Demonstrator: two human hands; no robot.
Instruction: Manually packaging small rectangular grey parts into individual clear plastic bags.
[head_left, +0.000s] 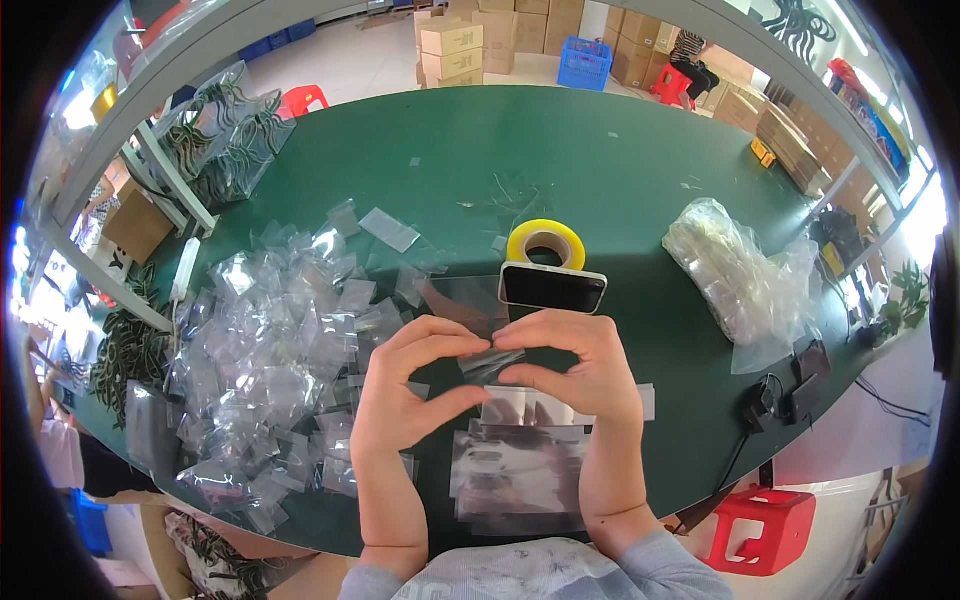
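My left hand (pixel 400 385) and my right hand (pixel 575 365) face each other over the table, curved like two brackets. Their fingertips almost meet, and both thumbs stand apart from the fingers. A clear plastic sheet (pixel 465 302) lies just beyond the fingertips, and a smaller clear piece (pixel 490 364) shows between fingers and thumbs. Whether the fingertips press on this film is hard to make out. Partly under my right wrist runs a row of shiny flat plastic sleeves (pixel 530 407). Closer to me lies a stack of clear, greyish plastic sleeves (pixel 520 475).
A large heap of small clear bags (pixel 270 350) covers the table's left side. Past my hands, a phone (pixel 552 289) leans by a yellow tape roll (pixel 545 240). A bulky clear plastic bag (pixel 730 270) lies right, near black adapters (pixel 765 402). A red stool (pixel 765 530) stands right.
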